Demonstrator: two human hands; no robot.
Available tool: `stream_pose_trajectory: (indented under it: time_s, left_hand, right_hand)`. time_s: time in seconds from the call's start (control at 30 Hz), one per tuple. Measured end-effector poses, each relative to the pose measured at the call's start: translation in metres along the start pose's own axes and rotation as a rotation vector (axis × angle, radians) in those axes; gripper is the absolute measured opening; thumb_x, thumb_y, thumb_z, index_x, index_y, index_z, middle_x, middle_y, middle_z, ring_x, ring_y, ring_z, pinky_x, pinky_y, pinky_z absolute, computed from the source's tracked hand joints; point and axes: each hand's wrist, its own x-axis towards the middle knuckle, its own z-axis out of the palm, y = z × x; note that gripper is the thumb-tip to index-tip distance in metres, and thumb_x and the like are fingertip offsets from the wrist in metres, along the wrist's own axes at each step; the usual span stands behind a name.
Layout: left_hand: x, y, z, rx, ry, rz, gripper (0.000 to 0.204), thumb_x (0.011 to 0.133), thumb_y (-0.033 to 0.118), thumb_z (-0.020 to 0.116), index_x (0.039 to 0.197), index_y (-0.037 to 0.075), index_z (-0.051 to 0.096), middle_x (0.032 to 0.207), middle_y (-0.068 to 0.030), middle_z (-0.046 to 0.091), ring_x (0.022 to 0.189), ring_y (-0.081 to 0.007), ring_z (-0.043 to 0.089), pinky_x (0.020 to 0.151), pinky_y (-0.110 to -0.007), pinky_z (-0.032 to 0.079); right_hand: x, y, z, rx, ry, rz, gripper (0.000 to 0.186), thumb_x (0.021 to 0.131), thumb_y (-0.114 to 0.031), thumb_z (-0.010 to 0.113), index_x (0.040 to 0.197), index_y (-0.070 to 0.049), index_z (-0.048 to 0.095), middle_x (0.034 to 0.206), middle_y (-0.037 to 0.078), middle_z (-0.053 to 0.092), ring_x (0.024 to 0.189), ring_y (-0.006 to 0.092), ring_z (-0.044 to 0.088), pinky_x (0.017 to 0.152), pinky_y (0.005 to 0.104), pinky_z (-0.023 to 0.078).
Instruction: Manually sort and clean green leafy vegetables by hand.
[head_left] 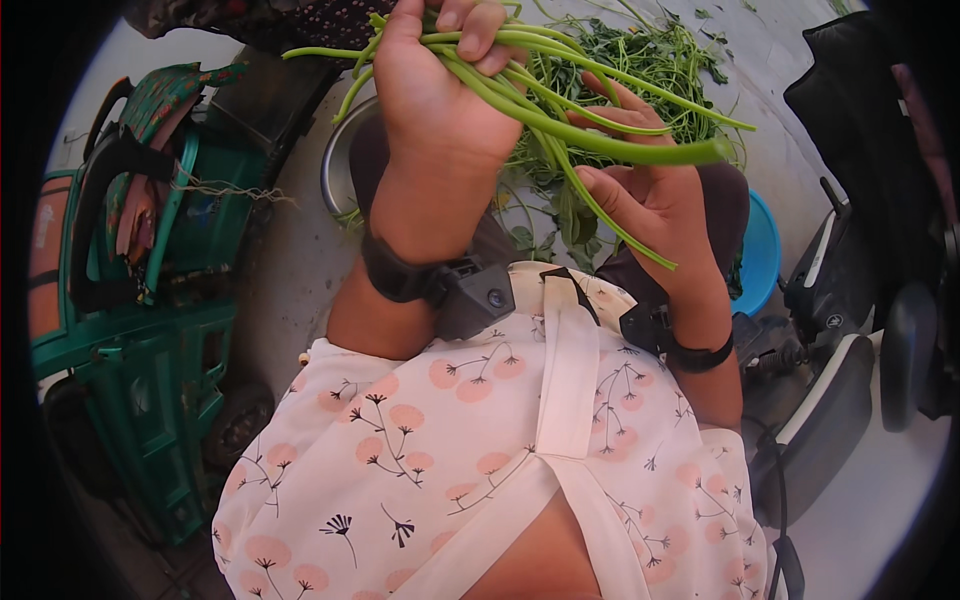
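A bunch of long green leafless stems [630, 150] is gripped in my left hand [440, 110], raised at the top with its fingers curled round them. My right hand [650, 200] is just right of it, beneath the hanging stem ends, thumb and fingers apart and half curved, touching or very near the stems. Behind both hands a heap of leafy greens [660, 70] lies on the pale floor, with some leaves and stalks lower between my dark-clothed legs.
A metal basin [337, 157] is by my left leg, a blue plastic basin [762, 240] by my right. A green wheeled vehicle [135, 390] stands close at left. A black and grey vehicle [820, 420] is close at right. Dark printed cloth [240, 20] is at upper left.
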Motion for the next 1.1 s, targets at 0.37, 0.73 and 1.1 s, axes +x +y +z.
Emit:
stream_pose_trajectory:
  time_s: [0.37,0.73,1.1]
  left_hand:
    - [-0.005,-0.003,0.002,0.114,0.037,0.105,0.023,0.1,0.026,0.04,0.087,0.008,0.047,0.069,0.0006,0.04,0.055,-0.01,0.04,0.048,-0.024,0.032]
    - [-0.004,-0.007,0.001,0.026,0.025,0.009,0.023,0.1,0.026,0.041,0.086,0.009,0.048,0.07,0.0009,0.04,0.056,-0.01,0.04,0.049,-0.024,0.031]
    - [-0.002,-0.012,0.0,-0.06,0.016,-0.054,0.023,0.098,0.026,0.042,0.086,0.008,0.049,0.07,0.0002,0.04,0.056,-0.0101,0.04,0.048,-0.024,0.031]
  right_hand:
    - [0.0,-0.01,0.011,-0.272,0.158,-0.231,0.022,0.09,-0.012,0.064,0.105,0.004,0.061,0.118,0.013,0.053,0.12,0.0265,0.05,0.087,0.0346,0.051]
    - [0.002,0.001,0.004,0.56,-0.147,0.138,0.016,0.098,-0.014,0.052,0.103,0.001,0.055,0.101,0.01,0.064,0.087,0.0139,0.058,0.079,0.0288,0.048]
    - [0.004,0.021,0.006,0.68,-0.237,0.196,0.033,0.097,-0.026,0.055,0.115,0.002,0.051,0.084,0.009,0.054,0.074,0.0159,0.056,0.063,0.0274,0.048]
